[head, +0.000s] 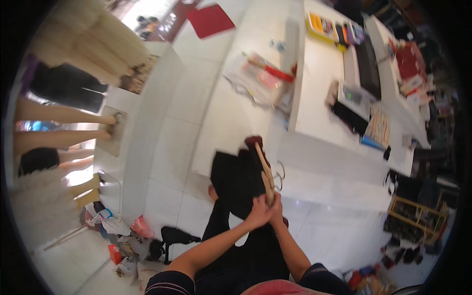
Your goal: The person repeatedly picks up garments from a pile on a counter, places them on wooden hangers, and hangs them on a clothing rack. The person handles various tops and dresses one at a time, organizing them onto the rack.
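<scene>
Both hands meet in front of me at the near end of wooden clothes hangers point(267, 176). My left hand point(259, 212) has its fingers curled at the hangers' near end. Beside it, my right hand point(277, 211) grips the same end, and the two hands touch. Two metal hooks point(281, 175) stick out to the right. A black garment point(236, 180) hangs from the hangers towards the left, above my legs. Dark red fabric point(254, 141) covers the far end of a hanger. How the fabric sits under my fingers is hidden.
A white counter point(217, 121) stands ahead, bearing plastic packets point(261, 79). Its raised part holds a box point(356, 94) and books point(378, 127). Bags point(114, 225) and a black strapped bag point(177, 235) lie on the left floor. Mannequin-like legs point(62, 127) stand left. A gold-coloured rack point(418, 217) is right.
</scene>
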Action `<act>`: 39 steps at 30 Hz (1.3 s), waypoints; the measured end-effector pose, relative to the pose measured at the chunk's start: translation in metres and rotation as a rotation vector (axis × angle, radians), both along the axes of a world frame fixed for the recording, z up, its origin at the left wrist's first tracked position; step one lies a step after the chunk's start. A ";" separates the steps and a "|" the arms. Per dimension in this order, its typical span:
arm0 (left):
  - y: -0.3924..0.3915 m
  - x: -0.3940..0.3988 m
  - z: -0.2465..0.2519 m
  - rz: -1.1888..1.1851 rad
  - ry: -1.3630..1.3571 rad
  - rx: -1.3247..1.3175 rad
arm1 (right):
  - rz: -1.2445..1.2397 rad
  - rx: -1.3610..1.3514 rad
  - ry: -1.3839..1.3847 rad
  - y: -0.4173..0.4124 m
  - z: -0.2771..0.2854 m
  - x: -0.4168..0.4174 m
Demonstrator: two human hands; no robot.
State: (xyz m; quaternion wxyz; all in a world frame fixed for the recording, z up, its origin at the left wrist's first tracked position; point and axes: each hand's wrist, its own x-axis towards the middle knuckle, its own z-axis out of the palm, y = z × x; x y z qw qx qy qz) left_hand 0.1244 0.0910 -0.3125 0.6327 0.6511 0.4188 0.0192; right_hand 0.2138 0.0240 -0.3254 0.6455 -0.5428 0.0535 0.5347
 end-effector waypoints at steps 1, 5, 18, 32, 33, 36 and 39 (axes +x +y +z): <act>0.002 -0.004 0.017 0.005 -0.065 0.050 | 0.073 0.010 -0.035 0.008 0.031 0.001; 0.020 -0.011 0.087 0.119 -0.217 -0.047 | 0.564 -0.092 -0.873 0.030 0.139 -0.007; 0.058 -0.046 0.218 0.351 -0.299 0.053 | 0.694 0.342 -0.446 0.070 0.246 0.008; 0.003 -0.049 0.227 0.788 -0.117 0.294 | 0.781 0.361 -0.634 0.061 0.162 0.107; 0.000 -0.060 0.219 0.866 -0.110 0.284 | 0.776 0.310 -0.542 0.054 0.170 0.112; -0.016 -0.090 0.211 0.983 -0.102 0.316 | 0.653 0.314 -0.568 0.031 0.147 0.127; -0.034 -0.111 0.219 1.002 -0.049 0.290 | 0.636 0.187 -0.578 0.002 0.132 0.130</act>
